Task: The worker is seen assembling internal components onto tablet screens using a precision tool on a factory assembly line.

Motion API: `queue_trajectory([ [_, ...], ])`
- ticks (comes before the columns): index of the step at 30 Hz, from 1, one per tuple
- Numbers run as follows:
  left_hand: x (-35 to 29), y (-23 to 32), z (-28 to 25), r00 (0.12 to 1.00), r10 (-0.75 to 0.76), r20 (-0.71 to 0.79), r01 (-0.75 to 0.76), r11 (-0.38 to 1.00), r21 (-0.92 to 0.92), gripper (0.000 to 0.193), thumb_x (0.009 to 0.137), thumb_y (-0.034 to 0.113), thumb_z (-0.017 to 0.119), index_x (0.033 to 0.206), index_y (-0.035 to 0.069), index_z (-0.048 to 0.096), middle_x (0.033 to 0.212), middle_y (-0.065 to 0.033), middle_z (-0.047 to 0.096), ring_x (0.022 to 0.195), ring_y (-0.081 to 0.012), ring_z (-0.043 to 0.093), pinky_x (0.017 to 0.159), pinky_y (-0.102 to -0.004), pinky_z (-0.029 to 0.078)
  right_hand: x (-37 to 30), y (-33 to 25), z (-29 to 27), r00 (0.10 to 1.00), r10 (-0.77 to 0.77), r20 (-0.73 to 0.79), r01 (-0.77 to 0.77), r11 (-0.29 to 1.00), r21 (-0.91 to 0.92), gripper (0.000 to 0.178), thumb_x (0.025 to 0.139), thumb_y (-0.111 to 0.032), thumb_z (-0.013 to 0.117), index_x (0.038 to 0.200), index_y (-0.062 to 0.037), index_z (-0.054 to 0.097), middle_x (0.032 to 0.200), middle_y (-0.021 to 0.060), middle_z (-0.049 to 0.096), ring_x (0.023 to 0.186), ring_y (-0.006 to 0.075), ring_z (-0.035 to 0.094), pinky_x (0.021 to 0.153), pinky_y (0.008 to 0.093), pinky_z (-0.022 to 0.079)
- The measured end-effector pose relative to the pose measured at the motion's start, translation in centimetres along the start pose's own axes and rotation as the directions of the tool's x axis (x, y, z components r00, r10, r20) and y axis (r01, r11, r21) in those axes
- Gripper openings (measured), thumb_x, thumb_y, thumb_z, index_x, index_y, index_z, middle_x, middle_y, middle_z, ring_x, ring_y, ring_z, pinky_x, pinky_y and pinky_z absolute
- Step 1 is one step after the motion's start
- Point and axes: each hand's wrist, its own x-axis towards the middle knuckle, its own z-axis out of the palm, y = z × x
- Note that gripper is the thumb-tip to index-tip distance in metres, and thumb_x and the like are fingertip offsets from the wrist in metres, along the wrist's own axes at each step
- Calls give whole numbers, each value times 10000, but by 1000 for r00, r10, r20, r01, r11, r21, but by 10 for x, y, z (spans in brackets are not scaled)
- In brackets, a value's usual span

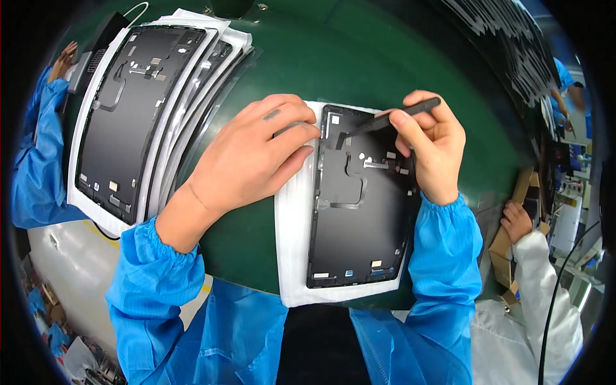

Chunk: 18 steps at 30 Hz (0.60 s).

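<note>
at centre right, the right hand [435,144] is pinching a black tool [380,121], seemingly positioning a dark patch [340,140], next needing steady alignment, while the left hand [247,151] is curling, its hold unclear.

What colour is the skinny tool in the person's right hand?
The skinny tool is black, seen best in the head view.

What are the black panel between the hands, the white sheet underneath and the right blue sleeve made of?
Black panel: metal or hard plastic, perhaps; it looks stiff and matte. White sheet: maybe foam or paper; soft-looking, dull. Blue sleeve: probably thin, slightly shiny fabric; it wrinkles and gathers at the wrist.
</note>
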Motion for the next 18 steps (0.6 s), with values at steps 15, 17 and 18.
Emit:
queue_trajectory([
  [15,6,8,-7,989,-25,148,27,1000,-10,275,618,-25,700,871,85,703,1000,-50,624,968,-283,599,831,-408,515,18,14,5,992,-42,-122,52,995,82,377,829,-56,764,1098,-11,504,743,104,702,480,40,471,420,192,312],
  [17,7,11,-8,982,-6,188,11,1000,-26,276,608,-14,705,864,89,706,998,-48,623,966,-285,598,830,-412,512,19,14,3,991,-40,-125,52,995,89,378,827,-56,766,1098,-9,506,743,102,700,481,39,469,419,191,309],
  [18,8,12,-8,978,6,210,3,999,-41,277,597,-3,709,857,94,709,997,-46,623,964,-287,598,828,-415,510,19,14,2,992,-46,-113,56,995,84,380,825,-57,768,1097,-7,509,743,99,699,481,38,468,418,191,306],
])
